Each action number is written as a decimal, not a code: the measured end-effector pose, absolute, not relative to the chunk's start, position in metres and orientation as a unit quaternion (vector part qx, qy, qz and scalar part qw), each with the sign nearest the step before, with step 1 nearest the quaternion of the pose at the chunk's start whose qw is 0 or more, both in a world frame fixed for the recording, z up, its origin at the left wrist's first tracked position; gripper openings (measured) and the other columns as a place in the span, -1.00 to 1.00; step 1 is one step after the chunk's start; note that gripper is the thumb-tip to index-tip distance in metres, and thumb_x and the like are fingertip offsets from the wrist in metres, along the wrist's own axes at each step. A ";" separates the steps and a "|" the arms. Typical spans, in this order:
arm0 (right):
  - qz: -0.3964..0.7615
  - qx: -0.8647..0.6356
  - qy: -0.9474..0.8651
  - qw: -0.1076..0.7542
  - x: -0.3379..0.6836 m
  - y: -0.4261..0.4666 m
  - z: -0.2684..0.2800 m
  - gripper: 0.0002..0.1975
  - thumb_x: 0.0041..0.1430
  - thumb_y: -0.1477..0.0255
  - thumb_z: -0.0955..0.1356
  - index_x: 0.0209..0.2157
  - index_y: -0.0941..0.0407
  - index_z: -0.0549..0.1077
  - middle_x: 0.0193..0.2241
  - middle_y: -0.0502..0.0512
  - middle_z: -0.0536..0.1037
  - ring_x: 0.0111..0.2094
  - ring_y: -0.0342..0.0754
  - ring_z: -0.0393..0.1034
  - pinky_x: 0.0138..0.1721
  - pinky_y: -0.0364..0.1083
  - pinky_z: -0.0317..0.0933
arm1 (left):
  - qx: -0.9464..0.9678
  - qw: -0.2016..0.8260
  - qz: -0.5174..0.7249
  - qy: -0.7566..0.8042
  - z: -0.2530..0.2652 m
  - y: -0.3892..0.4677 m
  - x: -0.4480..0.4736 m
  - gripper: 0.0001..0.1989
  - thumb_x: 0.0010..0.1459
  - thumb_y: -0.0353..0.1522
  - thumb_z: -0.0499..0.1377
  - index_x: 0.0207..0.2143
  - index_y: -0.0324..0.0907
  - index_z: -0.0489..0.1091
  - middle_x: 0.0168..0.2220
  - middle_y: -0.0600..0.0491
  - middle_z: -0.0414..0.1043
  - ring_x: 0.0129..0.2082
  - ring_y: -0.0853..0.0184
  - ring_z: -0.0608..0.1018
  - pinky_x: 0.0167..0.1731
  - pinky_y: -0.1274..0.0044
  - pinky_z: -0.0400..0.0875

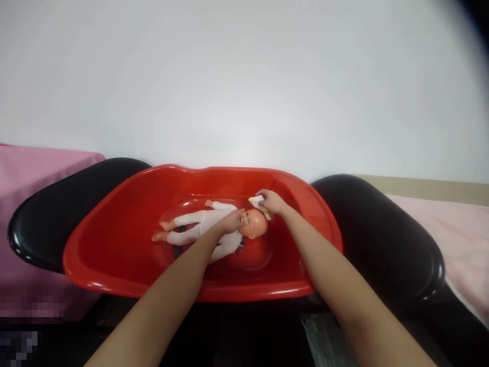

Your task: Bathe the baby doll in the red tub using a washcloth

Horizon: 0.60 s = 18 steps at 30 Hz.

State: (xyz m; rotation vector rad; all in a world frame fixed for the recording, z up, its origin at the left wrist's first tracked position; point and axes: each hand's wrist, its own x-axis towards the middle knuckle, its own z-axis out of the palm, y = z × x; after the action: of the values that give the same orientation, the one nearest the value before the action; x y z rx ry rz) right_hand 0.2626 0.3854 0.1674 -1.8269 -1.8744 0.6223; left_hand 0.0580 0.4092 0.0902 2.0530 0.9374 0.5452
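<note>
from afar, i'm seeing the bald baby doll in white clothing (212, 220) lying lengthwise along the red plastic tub (263, 293), feet leftward, my right hand (272, 202) pinching a small white-and-yellow cloth (256, 203) nearer its crown, my left hand (231, 221) touching its face, finger spread unclear.

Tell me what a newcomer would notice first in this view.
The big red tub in the middle would likely catch the eye first, bright against the pale wall. Next comes the doll in white clothes lying in the tub, its bald head toward the right. The left hand is by the head, and the right hand holds a small white cloth near its top.
</note>
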 end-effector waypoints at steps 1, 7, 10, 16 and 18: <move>0.246 -0.645 -0.684 0.238 0.261 0.385 0.169 -0.66 0.04 0.47 0.37 -0.09 0.18 0.43 -0.13 0.13 0.53 -0.20 -0.08 0.41 -0.20 -0.20 0.24 | 0.815 0.402 0.210 0.360 0.091 0.409 0.058 -0.65 0.00 -0.31 0.17 -0.13 -0.21 0.35 -0.10 -0.12 0.44 -0.14 0.17 0.44 -0.15 0.46 0.32; 0.376 -0.563 -0.729 0.099 0.258 0.381 0.164 -0.63 0.19 0.16 0.26 -0.24 0.17 0.49 -0.37 0.06 0.53 -0.46 -0.19 0.29 -0.43 -0.21 0.18 | 0.830 0.428 0.205 0.292 0.090 0.410 0.061 -0.70 0.01 -0.41 0.10 -0.15 -0.22 0.34 -0.20 -0.02 0.45 -0.28 0.30 0.43 -0.28 0.53 0.33; 0.330 -0.585 -0.732 0.114 0.260 0.385 0.156 -0.74 0.11 0.37 0.35 -0.16 0.18 0.44 -0.26 0.08 0.53 -0.37 -0.18 0.33 -0.36 -0.23 0.20 | 0.831 0.437 0.207 0.274 0.090 0.410 0.061 -0.66 -0.01 -0.43 0.11 -0.12 -0.22 0.32 -0.16 -0.02 0.44 -0.24 0.30 0.43 -0.23 0.51 0.33; 0.370 -0.600 -0.707 0.059 0.261 0.383 0.159 -0.42 0.01 0.30 0.44 0.06 0.15 0.31 -0.06 0.16 0.50 -0.27 -0.10 0.40 -0.31 -0.20 0.24 | 0.836 0.401 0.173 0.333 0.096 0.406 0.062 -0.76 -0.02 -0.37 0.12 -0.23 -0.21 0.34 -0.24 0.00 0.42 -0.25 0.26 0.42 -0.22 0.46 0.33; 0.370 -0.570 -0.733 0.025 0.259 0.380 0.163 -0.43 -0.04 0.29 0.46 0.03 0.15 0.36 -0.08 0.14 0.51 -0.20 -0.05 0.39 -0.23 -0.18 0.23 | 0.836 0.391 0.170 0.346 0.100 0.404 0.062 -0.77 -0.01 -0.36 0.14 -0.24 -0.19 0.36 -0.23 -0.01 0.43 -0.24 0.25 0.42 -0.22 0.46 0.34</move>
State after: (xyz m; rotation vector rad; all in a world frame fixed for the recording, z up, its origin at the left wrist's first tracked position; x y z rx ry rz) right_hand 0.2593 0.3804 0.1629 -1.7640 -2.2661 1.1444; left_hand 0.0617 0.4039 0.0996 2.1239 0.8786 0.4321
